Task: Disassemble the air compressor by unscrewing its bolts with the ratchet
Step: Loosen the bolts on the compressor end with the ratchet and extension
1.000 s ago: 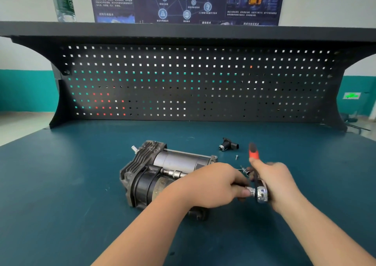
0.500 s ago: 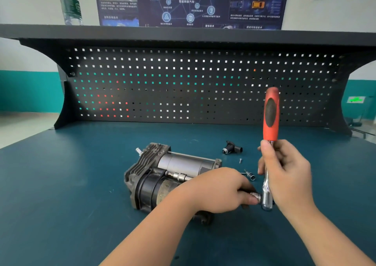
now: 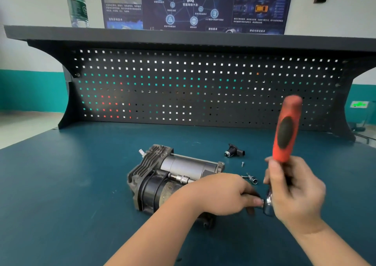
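Air compressor (image 3: 173,176) lies on its side on the blue bench (image 3: 61,194), its finned end away from the hands. Right hand (image 3: 295,192) wraps its fingers around the ratchet (image 3: 285,135), red handle standing up just right of the compressor. Left hand (image 3: 221,194) curls over the long extension bar (image 3: 181,178) beside the ratchet head. Loose screw (image 3: 242,164), socket (image 3: 253,180) and black fitting (image 3: 234,151) sit just right of the compressor

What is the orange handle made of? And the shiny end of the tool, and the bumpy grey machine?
The ratchet handle looks like matte orange plastic with a dark, probably rubbery, oval grip patch. Its head, between the left hand and right hand, looks like polished chrome steel: it mirrors light. The air compressor seems dull grey cast metal, probably aluminium, with ribbed fins, plus a black, possibly plastic, round section.
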